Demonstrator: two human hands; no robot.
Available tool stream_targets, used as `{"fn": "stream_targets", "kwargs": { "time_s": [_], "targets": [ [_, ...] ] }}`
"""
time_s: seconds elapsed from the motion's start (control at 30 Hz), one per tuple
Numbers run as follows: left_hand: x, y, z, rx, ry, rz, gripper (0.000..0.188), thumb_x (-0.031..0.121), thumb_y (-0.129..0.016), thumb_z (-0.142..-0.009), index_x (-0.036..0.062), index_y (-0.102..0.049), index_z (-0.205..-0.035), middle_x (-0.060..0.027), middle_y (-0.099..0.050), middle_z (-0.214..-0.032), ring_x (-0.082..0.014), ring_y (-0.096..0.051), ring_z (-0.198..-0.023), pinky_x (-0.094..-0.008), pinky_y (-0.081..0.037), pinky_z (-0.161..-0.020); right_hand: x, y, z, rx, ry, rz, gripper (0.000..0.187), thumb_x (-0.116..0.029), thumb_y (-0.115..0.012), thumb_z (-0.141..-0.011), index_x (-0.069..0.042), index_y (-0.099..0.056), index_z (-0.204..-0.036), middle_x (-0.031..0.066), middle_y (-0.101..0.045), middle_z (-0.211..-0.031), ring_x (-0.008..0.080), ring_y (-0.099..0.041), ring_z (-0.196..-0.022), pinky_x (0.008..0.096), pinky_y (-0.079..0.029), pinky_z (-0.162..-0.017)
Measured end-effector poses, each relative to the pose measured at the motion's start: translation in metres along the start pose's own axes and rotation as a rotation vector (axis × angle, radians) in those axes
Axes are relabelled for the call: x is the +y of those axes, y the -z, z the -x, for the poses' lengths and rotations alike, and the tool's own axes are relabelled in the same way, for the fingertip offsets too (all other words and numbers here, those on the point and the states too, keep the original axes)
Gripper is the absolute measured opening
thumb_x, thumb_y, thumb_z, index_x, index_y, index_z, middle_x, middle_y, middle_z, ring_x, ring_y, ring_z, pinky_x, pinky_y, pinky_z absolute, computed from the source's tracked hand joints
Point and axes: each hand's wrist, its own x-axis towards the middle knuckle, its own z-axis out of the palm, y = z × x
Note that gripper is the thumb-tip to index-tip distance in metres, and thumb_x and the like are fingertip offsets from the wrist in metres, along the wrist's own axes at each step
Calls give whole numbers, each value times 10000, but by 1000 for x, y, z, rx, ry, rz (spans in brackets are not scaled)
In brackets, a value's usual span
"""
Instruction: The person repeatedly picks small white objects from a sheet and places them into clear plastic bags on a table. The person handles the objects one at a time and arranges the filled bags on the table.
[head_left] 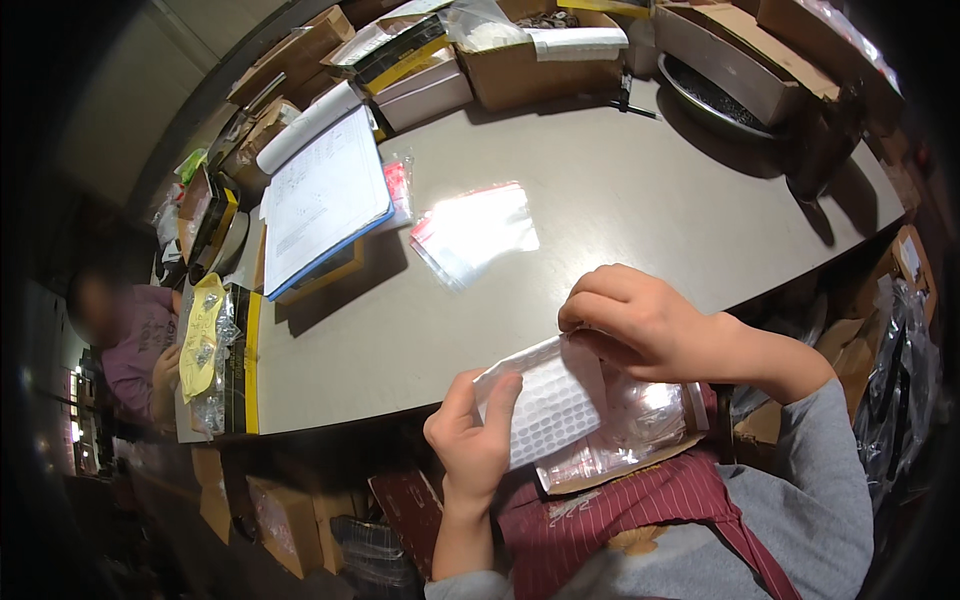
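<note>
My left hand (475, 430) grips a white sheet of small grey oval stickers (550, 405) by its left edge, thumb lying on top. At the sheet's upper right corner my right hand (630, 320) is closed, fingertips pinched on that corner. Whether a single sticker is between those fingertips is hidden. Beneath the sheet, against my apron, an open cardboard box (640, 430) holds clear plastic bags. Beyond my hands, a small stack of clear zip bags with red strips (480, 230) lies on the grey table (590, 180), shining under the light.
A blue clipboard with papers (330, 200) rests tilted on a box at left. Boxes (540, 75) line the far edge, beside a round metal pan of dark bits (715, 100). A yellow note (203, 335) lies on bags at far left, near another person (140, 340).
</note>
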Motion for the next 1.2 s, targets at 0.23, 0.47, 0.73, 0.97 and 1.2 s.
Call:
{"fn": "stream_targets", "kwargs": {
  "time_s": [0.23,0.47,0.73,0.97,1.2],
  "targets": [
    [-5,8,-32,-1,56,150,168,61,-737,-936,-84,-671,-989,-2,-688,-839,-58,-542,-744,-221,-465,-660,3,-11,-26,69,220,441,274,-105,-633,-736,-30,-593,-997,107,-562,-907,297,-609,-827,363,-526,-776],
    [-19,12,-67,11,143,88,245,148,-741,-940,-36,-613,-842,2,-500,-641,-64,-393,-621,-286,-370,-544,75,3,-89,1,-195,-32,175,-74,-671,-824,-37,-642,-993,177,-652,-876,371,-653,-806,446,-528,-731],
    [-25,14,-62,34,110,104,374,259,-773,-923,-9,-554,-782,-42,-405,-555,-113,-322,-539,-342,-320,-492,121,-7,-127,-320,-414,160,301,-272,-742,-888,14,-673,-954,181,-687,-848,329,-665,-791,415,-510,-721],
    [-24,18,-59,5,88,-41,263,193,-744,-943,-28,-606,-904,-58,-528,-693,-97,-420,-632,-299,-378,-572,131,45,-117,-502,-685,220,489,-461,-813,-820,-5,-710,-961,165,-694,-836,299,-682,-820,421,-506,-702],
    [-19,17,-58,-3,90,-12,203,62,-690,-971,-73,-674,-1122,-21,-698,-959,-45,-571,-834,-212,-470,-745,144,31,-94,-212,-601,465,387,-376,-793,-849,-15,-725,-971,197,-709,-884,385,-678,-857,454,-511,-722]
  ]
}}
